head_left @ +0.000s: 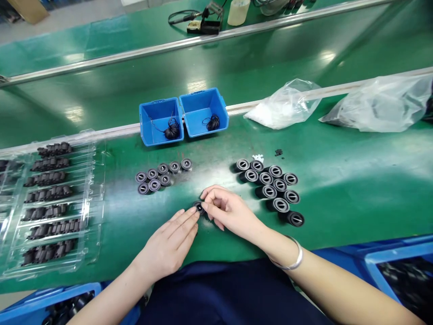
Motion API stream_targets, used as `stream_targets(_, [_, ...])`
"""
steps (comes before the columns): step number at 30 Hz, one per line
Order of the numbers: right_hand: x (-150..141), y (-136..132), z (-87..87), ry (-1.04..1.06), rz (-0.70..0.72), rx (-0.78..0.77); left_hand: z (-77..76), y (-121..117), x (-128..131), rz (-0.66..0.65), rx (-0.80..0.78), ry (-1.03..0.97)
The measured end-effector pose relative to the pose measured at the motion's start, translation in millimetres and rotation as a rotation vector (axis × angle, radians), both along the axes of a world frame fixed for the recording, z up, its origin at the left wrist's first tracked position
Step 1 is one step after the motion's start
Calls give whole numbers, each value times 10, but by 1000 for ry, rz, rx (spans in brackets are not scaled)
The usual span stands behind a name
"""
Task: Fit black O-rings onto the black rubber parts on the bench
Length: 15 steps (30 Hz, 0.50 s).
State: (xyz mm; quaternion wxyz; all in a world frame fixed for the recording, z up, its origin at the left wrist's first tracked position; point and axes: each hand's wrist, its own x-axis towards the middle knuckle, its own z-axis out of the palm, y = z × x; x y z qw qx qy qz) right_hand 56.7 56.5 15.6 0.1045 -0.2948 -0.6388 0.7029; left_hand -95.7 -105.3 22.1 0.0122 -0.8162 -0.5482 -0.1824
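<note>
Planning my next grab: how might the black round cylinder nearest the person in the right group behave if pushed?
The black round cylinder probably slides easily on the shiny green tabletop. Its rounded shape could let it roll if tipped. Its crisp outline suggests stiffness.

Green workbench (345,189), metal rail (135,53), pale floor (77,13)
</note>
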Motion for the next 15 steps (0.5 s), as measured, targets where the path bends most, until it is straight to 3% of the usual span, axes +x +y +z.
stream_targets(11, [-190, 131, -4, -174, 151, -353, 81, 13, -5, -27, -72, 168])
stream_targets(15, [-204, 106, -47, -68, 64, -481, 61, 22, 9, -1, -50, 165])
